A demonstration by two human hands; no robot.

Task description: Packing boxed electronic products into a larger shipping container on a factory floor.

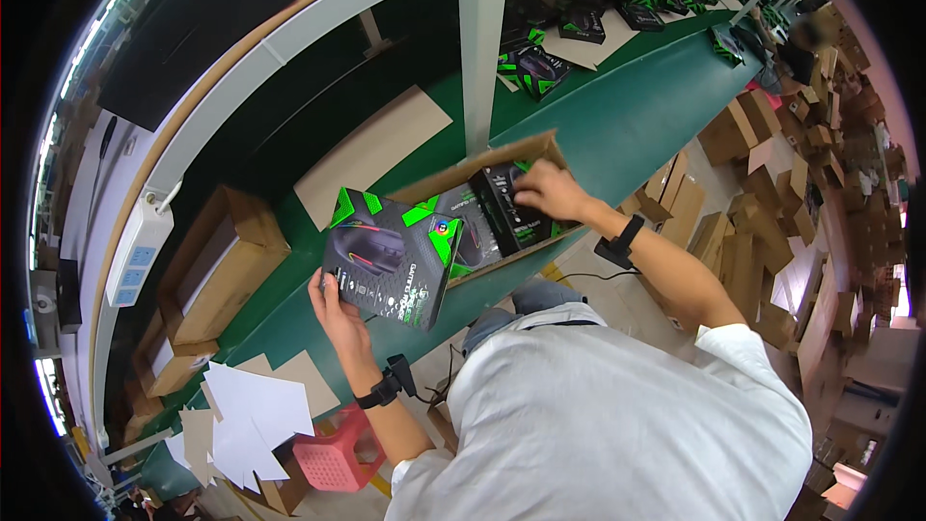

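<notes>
My left hand (336,311) grips the lower edge of a black-and-green mouse box (391,256) and holds it tilted above the green bench. My right hand (547,188) reaches into an open brown carton (502,156) and rests on the top of another black-and-green box (506,207) standing inside it. More such boxes fill the carton beside it. Both wrists wear black bands.
An open cardboard box (220,265) with flat inserts stands to the left on the green bench (617,116). A flat cardboard sheet (371,154) lies behind. Further mouse boxes (535,68) sit at the far end. White sheets (251,415), a red stool (333,453) and stacked cartons (772,183) surround me.
</notes>
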